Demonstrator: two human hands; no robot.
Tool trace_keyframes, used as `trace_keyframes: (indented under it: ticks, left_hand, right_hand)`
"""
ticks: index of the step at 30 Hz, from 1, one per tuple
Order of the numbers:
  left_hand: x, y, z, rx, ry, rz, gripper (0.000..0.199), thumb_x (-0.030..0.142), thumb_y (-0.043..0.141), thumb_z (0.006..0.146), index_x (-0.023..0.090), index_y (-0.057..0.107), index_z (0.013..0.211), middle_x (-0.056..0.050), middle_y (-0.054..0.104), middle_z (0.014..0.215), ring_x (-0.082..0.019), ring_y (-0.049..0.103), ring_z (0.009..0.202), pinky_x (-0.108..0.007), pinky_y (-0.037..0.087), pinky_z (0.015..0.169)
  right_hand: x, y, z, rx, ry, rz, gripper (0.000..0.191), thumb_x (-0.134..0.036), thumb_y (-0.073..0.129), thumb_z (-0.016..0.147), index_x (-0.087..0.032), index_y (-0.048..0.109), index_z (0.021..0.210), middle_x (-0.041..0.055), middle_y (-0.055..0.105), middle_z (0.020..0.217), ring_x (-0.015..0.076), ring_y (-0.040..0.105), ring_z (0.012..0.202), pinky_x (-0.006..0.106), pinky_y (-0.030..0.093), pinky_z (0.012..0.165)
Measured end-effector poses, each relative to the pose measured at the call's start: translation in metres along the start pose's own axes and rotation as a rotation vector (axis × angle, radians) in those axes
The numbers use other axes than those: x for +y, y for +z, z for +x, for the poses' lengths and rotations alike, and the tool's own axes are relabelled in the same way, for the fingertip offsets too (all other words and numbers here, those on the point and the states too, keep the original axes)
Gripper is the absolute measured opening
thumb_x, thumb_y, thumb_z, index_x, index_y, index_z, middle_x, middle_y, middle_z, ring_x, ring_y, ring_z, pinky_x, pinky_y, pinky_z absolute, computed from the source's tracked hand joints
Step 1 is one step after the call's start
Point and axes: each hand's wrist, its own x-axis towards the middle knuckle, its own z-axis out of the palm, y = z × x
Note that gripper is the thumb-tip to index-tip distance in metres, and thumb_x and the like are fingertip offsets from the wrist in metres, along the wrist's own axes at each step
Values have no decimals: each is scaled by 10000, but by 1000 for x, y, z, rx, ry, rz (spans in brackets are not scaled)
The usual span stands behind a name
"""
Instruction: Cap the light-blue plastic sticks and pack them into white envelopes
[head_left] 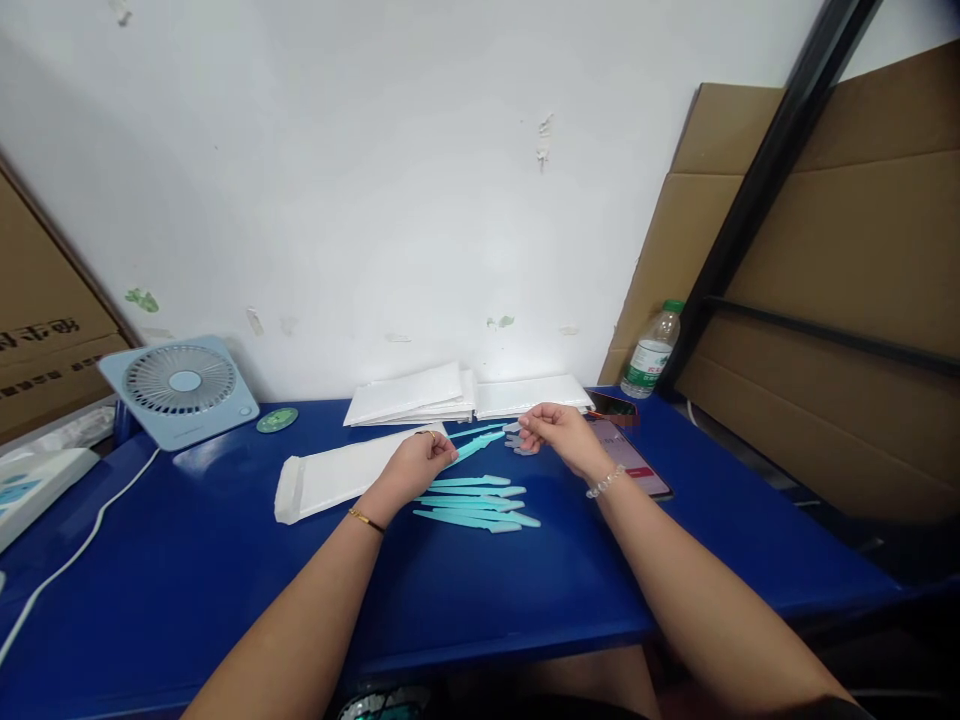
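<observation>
My left hand [421, 462] pinches the handle end of a turquoise eyebrow razor [478, 446], its blade end pointing right. Just beyond that tip, my right hand [556, 435] has thumb and fingers closed on a small clear blade cap [512, 427]. More clear caps [520, 446] lie under the right fingers. Nearer me, several turquoise eyebrow razors [472, 503] rest in a loose row on the blue table [517, 590]. Under my left hand and wrist lies a white padded envelope [330, 475].
Stacked white envelopes [412, 398] lie against the wall. A blue fan [180, 385] and green disc [277, 420] are at left, with a white cable [94, 530]. A phone [637, 465] lies beside my right wrist; a bottle [652, 352] stands behind. Cardboard [832, 260] and a dark post [757, 190] border the right.
</observation>
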Motion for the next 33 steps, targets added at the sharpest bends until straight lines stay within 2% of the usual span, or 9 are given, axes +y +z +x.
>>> trace_keyframes:
  ticks: [7,12,17,19,22,25,29,33]
  left_hand:
    - [4,6,0,-14,12,-35,338,481,506,743,165,621,781,-10,576,673,-140,483,601,-244,348,538]
    - [4,12,-2,-72,30,-32,330,478,539,717,159,619,747,-7,557,631,-132,473,569,-240,340,523]
    - [2,13,-4,-84,12,-7,345,492,533,730,159,624,740,-4,548,615,-132,461,554,-240,332,512]
    - [3,10,-3,-76,8,55,346,502,547,728,172,639,775,-16,587,668,-146,496,589,-246,336,524]
    - [9,7,1,7,4,214,302,475,549,753,207,656,842,-35,643,809,-172,560,692,-261,351,577]
    - [15,9,9,64,44,410,200,367,538,788,218,667,825,-48,658,889,-193,587,799,-281,361,661]
    - [20,18,21,91,114,604,175,344,586,766,222,678,851,-58,666,902,-225,582,882,-312,350,746]
    - [19,25,23,93,213,710,188,310,527,812,197,672,775,-77,667,830,-233,584,843,-332,335,749]
  right_hand:
    - [4,15,-3,-70,33,52,354,-449,722,682,-130,579,740,31,664,648,135,651,532,224,494,487]
    - [2,14,-7,-195,97,-49,370,-458,737,652,-122,599,717,27,653,611,135,642,509,208,476,444]
    - [0,12,-8,-245,111,-115,376,-477,722,655,-128,594,710,35,655,632,140,634,518,217,467,450]
    - [0,7,-6,-223,83,-268,357,-487,655,722,-135,602,698,35,649,614,121,596,481,217,433,445]
    - [3,-5,-2,-56,-44,-628,286,-412,579,794,-156,635,678,36,646,624,125,566,529,239,415,508]
    - [11,-16,3,12,-80,-875,153,-314,639,732,-177,662,669,44,655,719,161,577,655,260,418,589]
    - [24,-18,7,-31,-65,-953,59,-226,665,685,-181,650,650,43,638,776,159,568,689,256,412,630]
    - [26,-15,7,-56,-92,-897,50,-194,631,720,-181,627,672,22,634,712,143,559,644,241,399,601]
